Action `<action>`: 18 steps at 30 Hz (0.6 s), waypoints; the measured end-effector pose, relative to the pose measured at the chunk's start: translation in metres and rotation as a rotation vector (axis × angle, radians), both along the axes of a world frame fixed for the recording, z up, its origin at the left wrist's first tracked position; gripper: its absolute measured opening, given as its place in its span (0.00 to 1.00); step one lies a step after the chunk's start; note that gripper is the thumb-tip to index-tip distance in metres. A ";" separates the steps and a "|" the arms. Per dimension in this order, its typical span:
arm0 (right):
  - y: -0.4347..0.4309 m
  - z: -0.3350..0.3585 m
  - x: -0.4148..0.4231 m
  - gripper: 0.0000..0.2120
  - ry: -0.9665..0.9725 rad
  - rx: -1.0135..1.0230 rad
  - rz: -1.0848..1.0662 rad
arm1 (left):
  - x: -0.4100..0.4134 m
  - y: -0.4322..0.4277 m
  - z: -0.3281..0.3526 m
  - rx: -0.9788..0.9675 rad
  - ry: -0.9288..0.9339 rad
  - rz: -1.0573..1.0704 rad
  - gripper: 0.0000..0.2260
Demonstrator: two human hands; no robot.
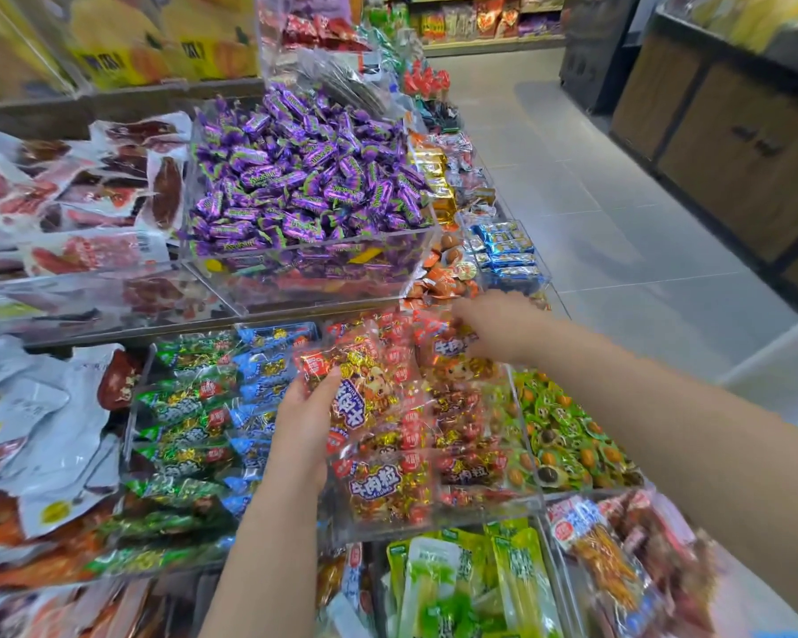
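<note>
I stand at a shop display of packed snacks. My left hand (307, 419) grips a red and gold snack bag (365, 398) by its left side, tilted above a clear bin (438, 513) filled with the same kind of bags. My right hand (494, 326) reaches to the far end of that bin, its fingers curled on another red bag (438, 343); the fingertips are blurred. Both forearms stretch up from the bottom of the view.
Green and blue snack bags (194, 435) fill the bin to the left. A raised clear bin of purple candies (305, 177) stands behind. Green round packs (567, 444) lie to the right, green pouches (471, 587) in front. A tiled aisle (618, 214) runs along the right.
</note>
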State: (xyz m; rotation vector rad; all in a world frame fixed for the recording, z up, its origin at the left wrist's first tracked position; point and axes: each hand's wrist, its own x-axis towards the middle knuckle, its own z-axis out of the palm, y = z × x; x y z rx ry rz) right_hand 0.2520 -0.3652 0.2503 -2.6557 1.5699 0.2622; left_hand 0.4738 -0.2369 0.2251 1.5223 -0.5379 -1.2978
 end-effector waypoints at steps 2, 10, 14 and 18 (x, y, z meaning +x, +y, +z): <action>-0.002 -0.016 0.018 0.21 0.080 -0.013 0.102 | -0.001 -0.001 0.001 0.012 0.003 0.002 0.13; 0.012 -0.074 0.015 0.42 0.019 -0.024 0.004 | -0.001 -0.004 -0.005 0.031 -0.018 -0.018 0.09; 0.031 -0.092 0.016 0.47 0.006 -0.154 0.106 | -0.005 -0.007 -0.006 0.045 0.014 0.010 0.18; 0.018 -0.099 0.020 0.40 0.003 -0.140 -0.062 | -0.006 -0.010 -0.005 0.044 0.026 -0.019 0.23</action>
